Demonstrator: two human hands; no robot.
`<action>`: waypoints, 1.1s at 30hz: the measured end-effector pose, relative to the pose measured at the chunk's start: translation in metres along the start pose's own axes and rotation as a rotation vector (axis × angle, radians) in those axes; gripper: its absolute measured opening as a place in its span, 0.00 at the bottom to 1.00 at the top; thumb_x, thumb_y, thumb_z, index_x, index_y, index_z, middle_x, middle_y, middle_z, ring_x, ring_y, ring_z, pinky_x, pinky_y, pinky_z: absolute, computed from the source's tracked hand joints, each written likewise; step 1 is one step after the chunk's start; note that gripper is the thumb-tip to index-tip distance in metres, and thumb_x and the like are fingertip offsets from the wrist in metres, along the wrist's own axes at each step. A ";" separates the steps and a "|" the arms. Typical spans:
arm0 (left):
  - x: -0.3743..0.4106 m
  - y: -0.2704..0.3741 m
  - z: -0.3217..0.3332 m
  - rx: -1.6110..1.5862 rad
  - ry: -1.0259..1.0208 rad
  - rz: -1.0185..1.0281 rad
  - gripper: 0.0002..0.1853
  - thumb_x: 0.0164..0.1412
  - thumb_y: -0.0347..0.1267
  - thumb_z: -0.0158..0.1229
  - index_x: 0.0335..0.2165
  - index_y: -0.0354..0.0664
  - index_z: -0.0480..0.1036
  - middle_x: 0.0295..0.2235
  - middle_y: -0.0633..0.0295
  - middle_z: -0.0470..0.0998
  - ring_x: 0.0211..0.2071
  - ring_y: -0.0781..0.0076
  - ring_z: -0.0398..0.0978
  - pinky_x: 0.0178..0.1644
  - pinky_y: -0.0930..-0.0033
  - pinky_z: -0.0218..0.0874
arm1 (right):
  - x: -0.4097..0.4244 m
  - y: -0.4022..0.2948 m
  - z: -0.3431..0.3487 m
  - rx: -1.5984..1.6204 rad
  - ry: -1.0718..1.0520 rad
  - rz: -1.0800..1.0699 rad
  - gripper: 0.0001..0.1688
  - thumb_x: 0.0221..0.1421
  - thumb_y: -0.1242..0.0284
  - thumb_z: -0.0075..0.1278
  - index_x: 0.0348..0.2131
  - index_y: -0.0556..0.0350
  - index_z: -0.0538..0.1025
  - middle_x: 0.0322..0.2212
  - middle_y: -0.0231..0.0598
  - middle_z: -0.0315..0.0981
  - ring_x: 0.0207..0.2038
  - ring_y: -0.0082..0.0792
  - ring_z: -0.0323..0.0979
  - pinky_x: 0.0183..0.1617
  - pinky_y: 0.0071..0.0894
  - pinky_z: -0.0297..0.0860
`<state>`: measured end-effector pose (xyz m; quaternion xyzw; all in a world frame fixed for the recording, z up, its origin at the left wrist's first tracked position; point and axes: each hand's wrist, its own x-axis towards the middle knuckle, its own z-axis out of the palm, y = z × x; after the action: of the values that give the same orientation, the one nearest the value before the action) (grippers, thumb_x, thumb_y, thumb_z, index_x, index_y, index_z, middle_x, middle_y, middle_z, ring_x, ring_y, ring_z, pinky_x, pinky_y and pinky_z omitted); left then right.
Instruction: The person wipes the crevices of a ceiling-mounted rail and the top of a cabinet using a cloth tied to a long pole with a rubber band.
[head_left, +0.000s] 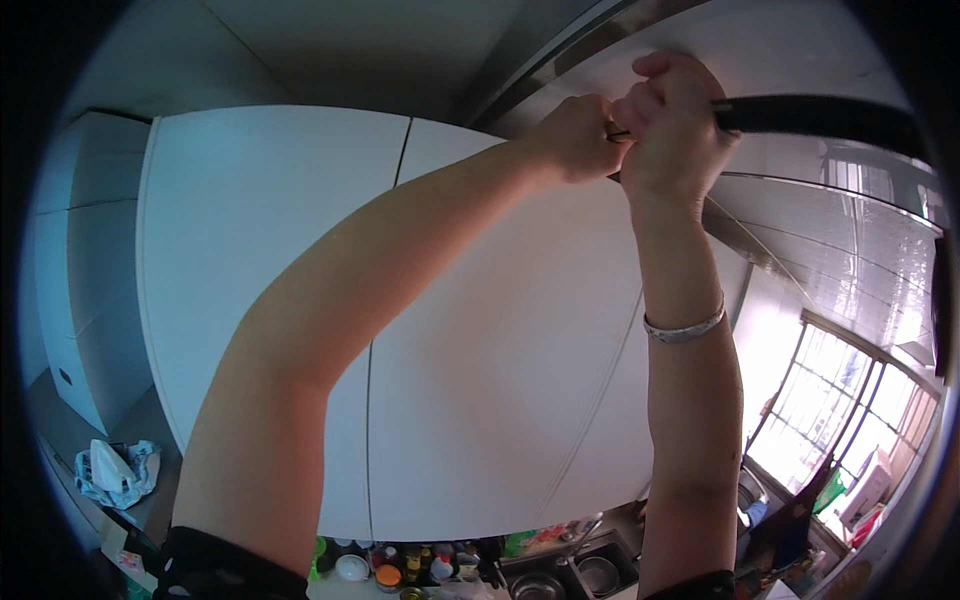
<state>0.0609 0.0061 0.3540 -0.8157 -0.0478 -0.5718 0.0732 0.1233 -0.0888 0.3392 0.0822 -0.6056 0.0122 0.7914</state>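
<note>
Both my arms reach up in front of white wall cabinets (480, 360). My left hand (581, 139) is closed around something small and dark near the cabinet's top edge; only a thin dark end shows between my hands. Against it, my right hand (671, 131) is curled around the end of a long black strap-like object (817, 124) that runs off to the right. The two hands touch or nearly touch. Whether the dark end and the black object are one piece, I cannot tell. A silver bangle (684, 330) circles my right forearm.
Glossy ceiling panels (847, 217) lie close above my hands. Below the cabinets are jars and bottles (412, 562) and a dark double sink (600, 566) holding metal pans. A barred window (817, 405) is at the right. A tissue pack (116, 472) sits at lower left.
</note>
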 end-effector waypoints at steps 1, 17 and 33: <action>-0.002 0.003 -0.005 -0.009 -0.015 -0.013 0.10 0.49 0.35 0.51 0.22 0.39 0.72 0.21 0.57 0.74 0.24 0.67 0.70 0.30 0.65 0.61 | -0.001 0.002 0.005 -0.008 0.030 -0.026 0.08 0.42 0.82 0.35 0.21 0.70 0.68 0.09 0.27 0.48 0.11 0.17 0.43 0.16 0.21 0.44; -0.032 0.013 -0.103 0.000 0.015 -0.079 0.20 0.48 0.39 0.57 0.38 0.39 0.69 0.34 0.60 0.73 0.35 0.73 0.69 0.39 0.68 0.62 | -0.023 -0.031 0.104 0.102 -0.231 -0.134 0.18 0.50 0.72 0.50 0.12 0.57 0.65 0.11 0.22 0.59 0.16 0.13 0.55 0.17 0.17 0.51; -0.101 0.014 -0.274 0.324 0.189 -0.443 0.19 0.50 0.42 0.56 0.35 0.38 0.68 0.31 0.63 0.73 0.35 0.74 0.69 0.40 0.70 0.60 | -0.050 0.010 0.255 0.495 -0.200 -0.106 0.19 0.51 0.78 0.46 0.11 0.57 0.61 0.12 0.22 0.57 0.16 0.13 0.53 0.18 0.19 0.50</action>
<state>-0.2249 -0.0545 0.3496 -0.7061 -0.3085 -0.6323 0.0801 -0.1351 -0.1116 0.3568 0.3055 -0.6543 0.1105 0.6829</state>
